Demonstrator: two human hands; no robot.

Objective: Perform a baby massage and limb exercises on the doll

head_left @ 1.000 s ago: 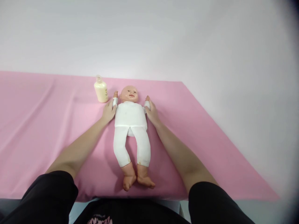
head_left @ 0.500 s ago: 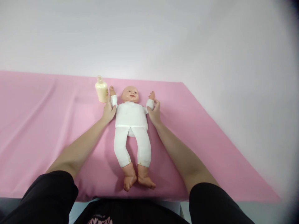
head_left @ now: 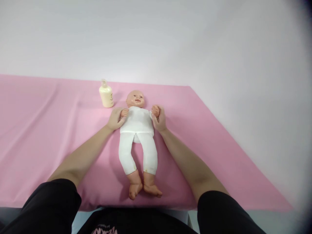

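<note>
A baby doll (head_left: 137,120) in a white top and white trousers lies on its back, its head away from me and its bare feet toward me. My left hand (head_left: 115,119) is closed around the doll's arm on the left, with the doll's small fist showing past my fingers. On the other side, my right hand (head_left: 160,121) grips the doll's other arm, and that fist shows above my thumb. Both doll arms are bent, with the fists near the shoulders. My hands hide most of the doll's sleeves.
A pump bottle (head_left: 106,96) of pale yellow liquid stands to the left of the doll's head. The pink sheet (head_left: 60,130) covers the table, with a few creases on the left. Behind it rises a white wall (head_left: 146,39).
Both doll arms, raised beside the head before, are now bent down toward the shoulders in my hands. The doll's body and the bottle have stayed in place.
</note>
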